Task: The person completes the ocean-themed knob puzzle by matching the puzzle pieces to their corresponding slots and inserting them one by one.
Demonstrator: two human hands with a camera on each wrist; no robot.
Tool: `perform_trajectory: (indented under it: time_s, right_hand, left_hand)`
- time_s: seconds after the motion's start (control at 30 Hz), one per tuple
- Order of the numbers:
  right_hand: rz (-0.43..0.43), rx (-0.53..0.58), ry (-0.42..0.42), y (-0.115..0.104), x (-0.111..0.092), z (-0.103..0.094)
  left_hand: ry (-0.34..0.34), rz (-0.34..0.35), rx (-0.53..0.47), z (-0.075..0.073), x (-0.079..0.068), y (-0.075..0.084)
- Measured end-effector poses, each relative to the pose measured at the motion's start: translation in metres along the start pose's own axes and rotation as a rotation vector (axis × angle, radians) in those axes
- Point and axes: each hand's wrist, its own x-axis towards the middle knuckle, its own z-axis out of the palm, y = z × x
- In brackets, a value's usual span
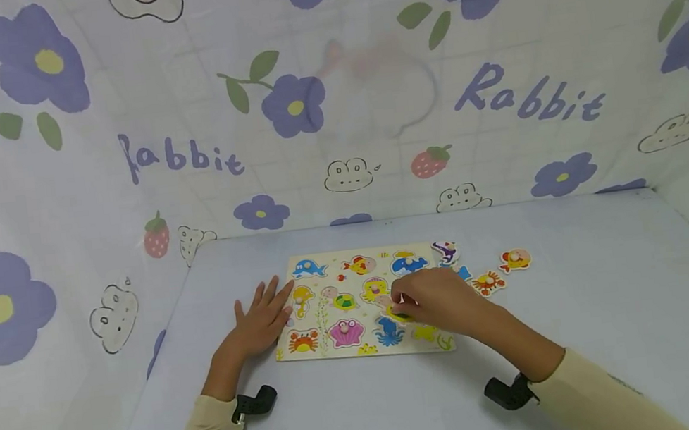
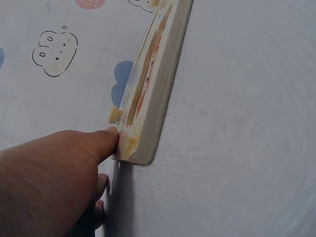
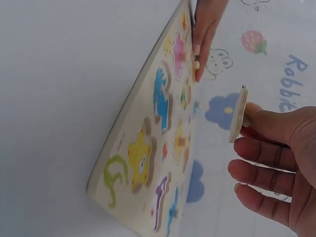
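Observation:
A wooden puzzle board (image 1: 360, 352) with sea-animal pictures lies flat on the table. My left hand (image 1: 261, 325) rests at its left edge, fingers spread, the fingertips touching the border. Above the right part of the board, my right hand (image 1: 434, 300) pinches a turtle puzzle piece (image 3: 239, 116) between thumb and forefinger. That piece is seen edge-on in the right wrist view, held clear of the board. Around it on the board are an octopus (image 1: 389, 332), a yellow starfish (image 1: 425, 333) and a pink shell (image 1: 346, 332). A turtle (image 1: 344, 301) also shows near the board's middle.
Loose pieces lie right of the board: a crab (image 1: 488, 284), an orange-red fish (image 1: 515, 260) and a blue piece (image 1: 463, 273) partly hidden by my right hand. A purple piece (image 1: 446, 251) overlaps the board's upper right edge. Behind the table (image 1: 367, 411) hangs a flower-printed curtain (image 1: 369, 98).

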Motion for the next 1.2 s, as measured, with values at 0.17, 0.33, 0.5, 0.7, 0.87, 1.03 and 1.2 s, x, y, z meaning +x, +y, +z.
perform_trajectory:
  time_s: [0.17,0.33,0.5,0.7,0.87,1.03,1.2]
  right_hand:
    - [-0.017,-0.016,0.025,-0.007,0.013,0.008]
    - [-0.018,0.002,0.012,-0.012,0.025,0.015]
    - [-0.014,0.006,0.016,-0.014,0.036,0.022]
    - [-0.018,-0.012,0.011,-0.016,0.050,0.033]
    - [-0.027,-0.031,0.002,-0.018,0.063,0.038]
    - [-0.027,-0.056,-0.021,-0.021,0.078,0.044]
    - [-0.030,-0.081,-0.034,-0.023,0.091,0.051]
  left_hand:
    - [0.011,0.014,-0.003,0.003,0.001,-0.002]
    - [0.030,0.028,-0.013,0.007,0.001,-0.006]
    - [0.040,0.032,-0.004,0.010,0.001,-0.006]
    - [0.040,0.030,0.010,0.009,0.001,-0.005]
    - [0.035,0.022,0.010,0.009,0.001,-0.004]
    - [0.028,0.016,0.010,0.009,0.001,-0.003]
    - [0.024,0.015,0.008,0.009,0.002,-0.005]
